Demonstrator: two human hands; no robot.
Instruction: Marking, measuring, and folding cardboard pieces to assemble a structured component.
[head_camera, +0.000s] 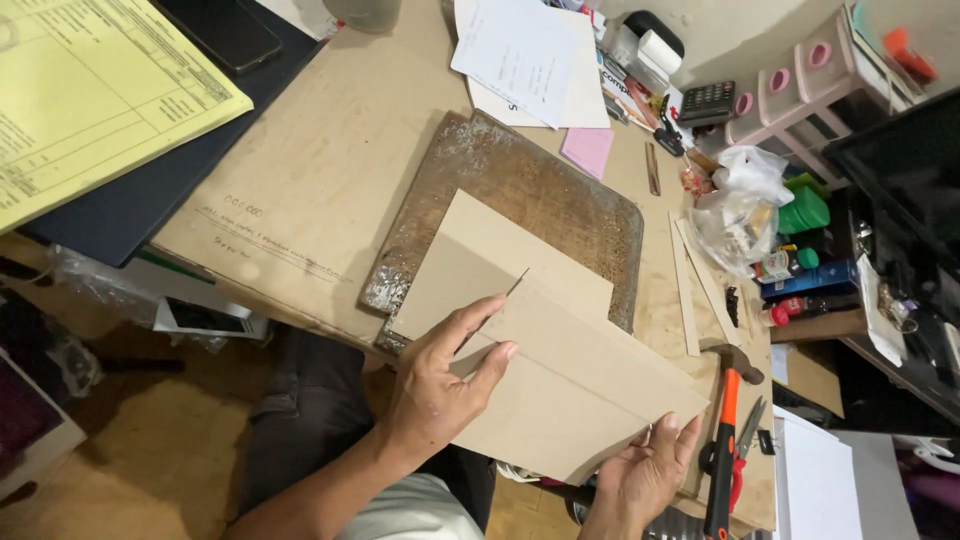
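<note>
1. The tabletop (330, 190) is a wide brown board, and you sit at its near edge with both hands in front of you.
2. On the tabletop lies a worn, scratched cutting board (560, 200) with rounded corners; its surface is dark brown with pale spots at the rim.
3. Two cardboard sheets lie over this cutting board. The lower cardboard sheet (500, 235) rests flat on it. The upper cardboard sheet (580, 380) lies across the lower one and sticks out past the near edge of the tabletop, toward you.
4. At the far left you see a yellow form (90, 90) on a dark folder (130, 215).
5. Your left hand (440, 385) is on the upper cardboard sheet. Its fingers are together and clamped on a thin blade (505, 295), whose tip points up and to the right, near the sheet's edge.
6. Your right hand (645, 475) supports the near corner of the upper cardboard sheet from below; its fingers are apart, with the tips on the edge.
7. A hammer (725, 430) with an orange handle lies just to the right of your right hand, beside scissors (748, 430).
</note>
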